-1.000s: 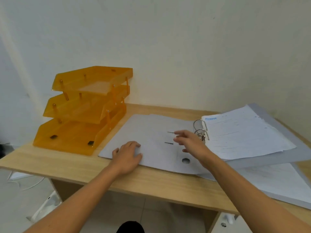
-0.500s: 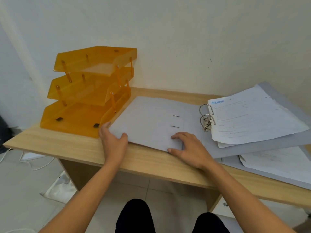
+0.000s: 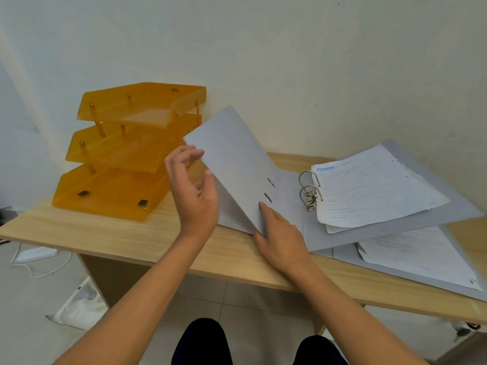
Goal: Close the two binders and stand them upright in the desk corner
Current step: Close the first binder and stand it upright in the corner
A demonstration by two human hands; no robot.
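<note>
While the left hand (image 3: pixel 193 196) pinches the raised cover edge of the upper grey cardboard lever-arch binder (image 3: pixel 237 164) to fold it over the white filed sheets (image 3: pixel 369 191), the right hand (image 3: pixel 282 238) steadies the fold with flat fingers on the wooden surface (image 3: pixel 105 233); the second grey binder (image 3: pixel 342 255) lies open beneath.

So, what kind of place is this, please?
Probably an office or a home study. A wooden desk stands against a plain wall, and on it are stacked orange letter trays and an open ring binder holding printed papers.
</note>
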